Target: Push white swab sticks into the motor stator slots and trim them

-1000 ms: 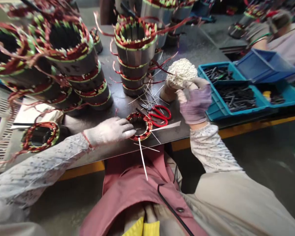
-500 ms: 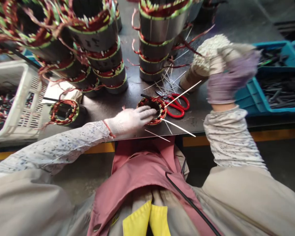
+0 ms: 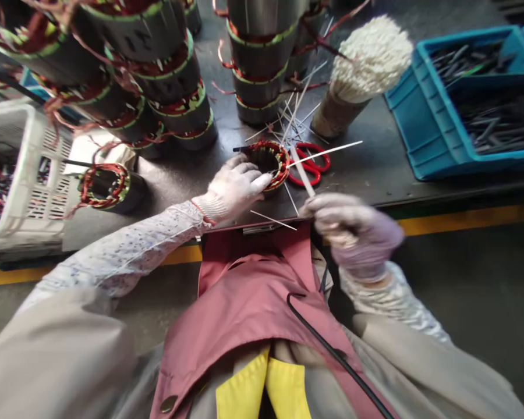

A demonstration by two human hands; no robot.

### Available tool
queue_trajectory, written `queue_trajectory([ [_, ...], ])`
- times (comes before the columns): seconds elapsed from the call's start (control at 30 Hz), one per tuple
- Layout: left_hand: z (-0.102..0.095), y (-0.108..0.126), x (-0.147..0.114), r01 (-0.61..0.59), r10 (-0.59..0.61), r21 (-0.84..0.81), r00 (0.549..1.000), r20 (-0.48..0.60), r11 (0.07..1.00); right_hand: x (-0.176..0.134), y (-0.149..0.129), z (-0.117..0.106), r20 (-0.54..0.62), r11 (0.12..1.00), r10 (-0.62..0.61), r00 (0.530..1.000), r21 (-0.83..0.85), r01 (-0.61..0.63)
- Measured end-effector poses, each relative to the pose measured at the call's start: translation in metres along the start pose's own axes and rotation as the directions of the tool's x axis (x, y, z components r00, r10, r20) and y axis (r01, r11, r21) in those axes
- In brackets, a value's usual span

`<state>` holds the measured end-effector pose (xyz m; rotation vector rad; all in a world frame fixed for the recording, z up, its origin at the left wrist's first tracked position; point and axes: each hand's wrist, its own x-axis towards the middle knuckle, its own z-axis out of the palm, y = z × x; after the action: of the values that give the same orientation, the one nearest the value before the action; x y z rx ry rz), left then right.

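Note:
A small stator [image 3: 268, 163] with red windings stands upright near the table's front edge. My left hand [image 3: 238, 183], in a white glove, grips its left side, fingers bent at the rim. Out from the stator's right side sticks a white cord [image 3: 332, 152]. Just right of the stator, my gloved right hand [image 3: 349, 227] is closed on a white strip [image 3: 304, 174], smeared by motion, which points up toward the stator's rim. Whether the strip touches the stator I cannot tell. Red-handled scissors [image 3: 321, 166] lie behind the strip, and loose white cord pieces [image 3: 294, 119] are scattered beyond.
Stacked stators [image 3: 262, 70] rise at the back and left. Another single stator [image 3: 109, 189] stands left, beside a white crate [image 3: 39, 169]. At right are a bundle of white cords [image 3: 371, 55] in an upright holder and a blue bin [image 3: 436, 128] of dark pieces.
My right hand has come down and left from over the cord bundle to beside the stator, now with a white strip. My left hand has shifted from the stator's opening to its left side.

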<state>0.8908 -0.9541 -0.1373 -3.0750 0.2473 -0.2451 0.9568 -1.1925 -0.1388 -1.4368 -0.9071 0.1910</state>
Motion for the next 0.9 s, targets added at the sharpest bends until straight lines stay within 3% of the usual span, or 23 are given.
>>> queue_trajectory([
  [0.07, -0.006, 0.004, 0.002, -0.002, 0.001, 0.015, 0.998, 0.057, 1.000, -0.030, 0.010, 0.010, 0.046, 0.998, -0.046, 0.998, 0.043, 0.044],
  [0.17, -0.008, 0.006, 0.003, 0.035, -0.034, -0.012, 0.997, 0.074, 0.999, -0.051, 0.024, 0.017, 0.111, 0.993, -0.070, 0.991, 0.099, 0.059],
  [0.33, 0.001, 0.007, 0.002, 0.135, -0.134, -0.074, 0.991, 0.015, 0.988, -0.061, 0.031, 0.017, 0.127, 0.993, 0.038, 0.991, 0.103, -0.051],
  [0.57, 0.004, 0.006, 0.000, 0.139, -0.144, -0.131, 0.989, -0.029, 0.982, -0.055, 0.028, 0.022, 0.068, 0.980, 0.197, 0.978, 0.024, -0.199],
  [0.7, 0.004, 0.006, 0.000, 0.149, -0.152, -0.136, 0.988, -0.014, 0.979, -0.041, 0.025, 0.031, -0.029, 0.968, 0.241, 0.970, 0.079, -0.238],
  [0.9, 0.004, 0.004, 0.000, 0.135, -0.139, -0.148, 0.990, -0.016, 0.980, -0.030, 0.000, 0.030, -0.115, 0.945, 0.323, 0.939, 0.093, -0.313],
])
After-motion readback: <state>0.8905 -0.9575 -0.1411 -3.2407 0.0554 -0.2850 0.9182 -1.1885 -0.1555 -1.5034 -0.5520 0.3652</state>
